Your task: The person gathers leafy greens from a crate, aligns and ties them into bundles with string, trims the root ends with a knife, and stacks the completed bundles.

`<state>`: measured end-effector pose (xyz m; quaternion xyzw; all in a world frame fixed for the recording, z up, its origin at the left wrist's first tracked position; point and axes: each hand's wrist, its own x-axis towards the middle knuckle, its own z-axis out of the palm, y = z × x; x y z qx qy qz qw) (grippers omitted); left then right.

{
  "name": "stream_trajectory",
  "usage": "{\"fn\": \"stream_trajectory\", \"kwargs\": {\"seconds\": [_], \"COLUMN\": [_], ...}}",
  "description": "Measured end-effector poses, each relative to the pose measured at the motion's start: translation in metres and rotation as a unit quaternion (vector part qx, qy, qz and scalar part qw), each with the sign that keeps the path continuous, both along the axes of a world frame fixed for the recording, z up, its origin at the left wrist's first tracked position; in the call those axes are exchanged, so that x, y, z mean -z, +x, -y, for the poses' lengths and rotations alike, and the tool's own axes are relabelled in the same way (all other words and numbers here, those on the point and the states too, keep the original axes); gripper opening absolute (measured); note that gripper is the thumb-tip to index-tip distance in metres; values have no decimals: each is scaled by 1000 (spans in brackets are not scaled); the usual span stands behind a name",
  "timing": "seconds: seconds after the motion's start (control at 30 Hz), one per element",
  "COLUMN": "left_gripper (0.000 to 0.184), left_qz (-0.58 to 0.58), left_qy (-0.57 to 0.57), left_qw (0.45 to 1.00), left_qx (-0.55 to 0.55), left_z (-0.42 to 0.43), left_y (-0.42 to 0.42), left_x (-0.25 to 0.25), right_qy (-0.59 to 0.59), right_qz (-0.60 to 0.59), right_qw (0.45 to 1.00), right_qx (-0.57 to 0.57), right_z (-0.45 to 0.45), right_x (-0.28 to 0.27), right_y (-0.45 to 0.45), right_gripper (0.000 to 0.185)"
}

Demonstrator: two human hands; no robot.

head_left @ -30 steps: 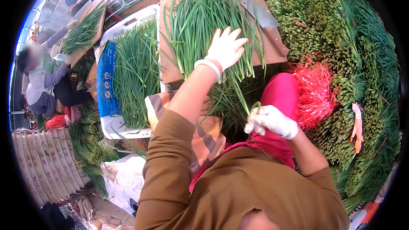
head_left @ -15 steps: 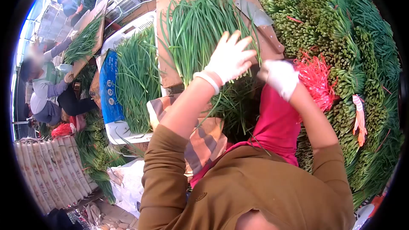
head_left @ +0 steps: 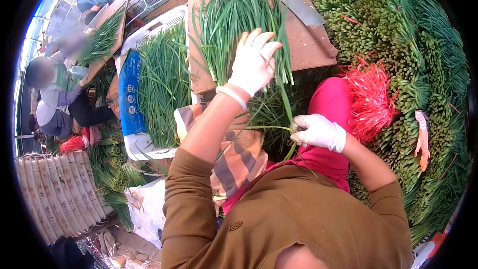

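Observation:
A loose pile of long green garlic chives lies on a wooden board, its stem ends toward me. My left hand, in a white glove, rests over the pile's near end with its fingers stretched out. Lower down, my right hand, also gloved, pinches a few chive stalks above my lap. They run up toward the board, and some ends stick out to the left and below the fingers. A cleaver with a wooden handle lies flat on the board, right of the pile.
Stacked chive bundles fill the right side. Red plastic ties hang beside my right knee. Left of the board stands a white crate of chives. Other people sit farther left near another board.
My right hand has come down toward my lap, with stalks now visible in its fingers. My left hand has shifted slightly left and lies lower on the pile.

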<state>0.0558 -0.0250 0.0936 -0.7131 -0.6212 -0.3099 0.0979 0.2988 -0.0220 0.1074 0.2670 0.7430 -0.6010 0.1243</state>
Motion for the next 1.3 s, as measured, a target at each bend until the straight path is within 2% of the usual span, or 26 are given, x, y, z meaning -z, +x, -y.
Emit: {"fn": "stream_trajectory", "kwargs": {"seconds": [0.03,0.1,0.17,0.23,0.27,0.3,0.37,0.4,0.43,0.5,0.53,0.57,0.6,0.63,0.7,0.77,0.8,0.9,0.97,1.03,1.1,1.13,1.17,1.23,1.3], "left_gripper": [35,53,62,65,66,61,48,30,21,18,17,18,31,30,27,28,27,27,28,32,31,30,28,32,39], "left_qz": [42,81,169,375,527,570,584,548,535,612,606,721,698,740,812,822,823,837,852,893,920,942,960,964,933], "left_qy": [46,47,-37,-228,-302,-319,-395,-353,-307,-237,-121,-62,27,69,112,113,119,132,138,116,83,45,8,-57,-100], "left_qw": [998,991,970,872,761,721,675,719,762,746,779,689,713,661,551,526,525,508,486,419,377,324,271,229,343], "left_qx": [28,91,171,217,230,232,217,241,198,111,106,49,62,105,159,186,180,154,139,113,71,70,68,125,41], "left_z": [2,27,49,79,91,99,112,114,120,137,141,150,156,161,173,178,181,191,194,194,185,184,185,183,186], "left_y": [4,19,26,32,37,43,47,48,51,47,36,24,-3,-16,-31,-34,-34,-23,-7,18,60,79,94,116,131], "left_x": [-8,-41,-58,-61,-65,-65,-69,-64,-61,-61,-61,-68,-55,-65,-73,-78,-79,-73,-70,-56,-44,-27,-2,40,7], "right_qy": [-110,-195,-190,-173,-174,-143,-78,3,34,48,82,117,152,222,355,356,372,423,417,406,442,491,501,476,378], "right_qz": [9,-13,-47,-51,-50,-56,-71,-105,-143,-152,-165,-178,-191,-113,48,61,46,-67,-150,-224,-277,-320,-346,-361,-420], "right_qw": [992,969,973,979,977,983,992,994,989,987,983,976,967,959,898,898,898,886,890,885,851,805,782,782,824], "right_qx": [59,150,122,100,112,97,63,19,-6,24,-10,-42,-75,-139,-257,-252,-232,-179,-113,-40,-70,-95,-133,-178,-48], "right_z": [4,11,12,16,20,24,30,34,39,50,52,54,54,54,48,35,32,27,30,48,62,67,70,61,42], "right_x": [-10,-16,-23,-37,-44,-46,-48,-44,-47,-41,-32,-19,-4,18,61,73,62,31,5,-39,-57,-60,-58,-46,-49], "right_y": [3,12,20,22,18,14,5,2,-2,-11,-12,-12,-12,-15,-22,-21,-24,-29,-28,-32,-28,-28,-29,-26,-24], "right_gripper": [15,13,12,11,10,11,13,16,17,16,16,17,18,21,27,35,36,20,37,47,57,56,47,30,16]}}
